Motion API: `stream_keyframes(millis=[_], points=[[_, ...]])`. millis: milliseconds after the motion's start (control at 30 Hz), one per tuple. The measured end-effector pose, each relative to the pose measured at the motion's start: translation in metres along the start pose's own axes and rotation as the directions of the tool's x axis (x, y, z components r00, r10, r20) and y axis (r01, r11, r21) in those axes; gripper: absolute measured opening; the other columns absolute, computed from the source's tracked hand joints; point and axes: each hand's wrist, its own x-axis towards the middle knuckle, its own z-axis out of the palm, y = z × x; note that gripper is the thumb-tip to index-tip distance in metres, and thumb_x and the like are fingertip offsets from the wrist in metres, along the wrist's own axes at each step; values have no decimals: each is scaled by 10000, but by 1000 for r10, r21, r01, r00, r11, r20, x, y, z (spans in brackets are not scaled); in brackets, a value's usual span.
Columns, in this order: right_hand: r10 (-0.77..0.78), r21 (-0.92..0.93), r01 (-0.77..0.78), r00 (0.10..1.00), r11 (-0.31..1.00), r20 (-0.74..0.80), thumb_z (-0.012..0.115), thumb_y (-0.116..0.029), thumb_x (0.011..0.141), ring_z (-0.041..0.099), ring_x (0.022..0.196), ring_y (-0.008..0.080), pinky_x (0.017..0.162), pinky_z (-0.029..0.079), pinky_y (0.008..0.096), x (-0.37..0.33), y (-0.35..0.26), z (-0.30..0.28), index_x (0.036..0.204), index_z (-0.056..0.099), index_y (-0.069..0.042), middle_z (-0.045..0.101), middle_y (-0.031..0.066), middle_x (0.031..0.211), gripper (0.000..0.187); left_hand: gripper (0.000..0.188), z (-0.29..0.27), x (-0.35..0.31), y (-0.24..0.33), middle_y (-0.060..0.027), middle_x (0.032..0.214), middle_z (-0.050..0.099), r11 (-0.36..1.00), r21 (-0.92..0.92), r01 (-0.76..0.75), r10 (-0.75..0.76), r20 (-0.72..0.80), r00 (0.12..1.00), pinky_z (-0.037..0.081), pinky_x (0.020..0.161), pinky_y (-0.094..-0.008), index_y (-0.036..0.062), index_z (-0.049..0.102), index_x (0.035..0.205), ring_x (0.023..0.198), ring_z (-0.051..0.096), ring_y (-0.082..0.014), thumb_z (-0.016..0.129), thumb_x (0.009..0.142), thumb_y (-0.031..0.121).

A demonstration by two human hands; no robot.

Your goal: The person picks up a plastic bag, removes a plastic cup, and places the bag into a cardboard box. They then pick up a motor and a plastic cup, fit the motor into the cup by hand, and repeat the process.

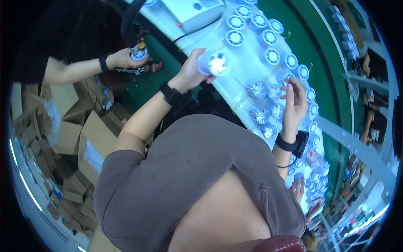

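My left hand (191, 75) is closed around a white, cup-shaped lamp part (205, 63), whose round end shows a very bright, finned face. It is held up by the near left edge of the table. Farther right, over the tabletop, my right hand (296, 103) has its fingers bent and apart. Its fingertips are beside a white ringed lamp housing (286, 78); whether they touch it I cannot tell. Between my hands stand several shiny, faceted reflector cups (259, 113), some with thin wires sticking out.
Several white ringed housings (235, 38) fill the table's far side. A white box-shaped device (193, 11) with a black cable sits at the far left. Another person's hand (126, 59) holds a round part at left. Cardboard boxes (67, 126) crowd the left; a co-worker's hands (299, 189) work lower right.
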Motion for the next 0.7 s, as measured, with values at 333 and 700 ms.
stream_keyframes(millis=[333, 700], points=[[0, 2, -1, 986, 1000, 167, 466, -90, 826, 543, 746, 122, 554, 426, 197, -3, -35, 46, 1011, 502, 24, 553, 118, 947, 221, 376, -201, -66, -17, -156, 692, 451, 767, -618, -174, -224, -512, 830, 286, 350, -229, 51, 431, 925, 466, 398, -181, 279, 815, 376], [-25, -100, 44, 982, 994, 185, 454, -81, 830, 548, 744, 125, 554, 438, 193, -21, -55, 71, 1008, 510, 19, 558, 122, 931, 212, 357, -234, -45, -9, -148, 687, 425, 740, -636, -217, -173, -492, 853, 258, 347, -225, 31, 413, 904, 465, 388, -185, 275, 798, 342]])
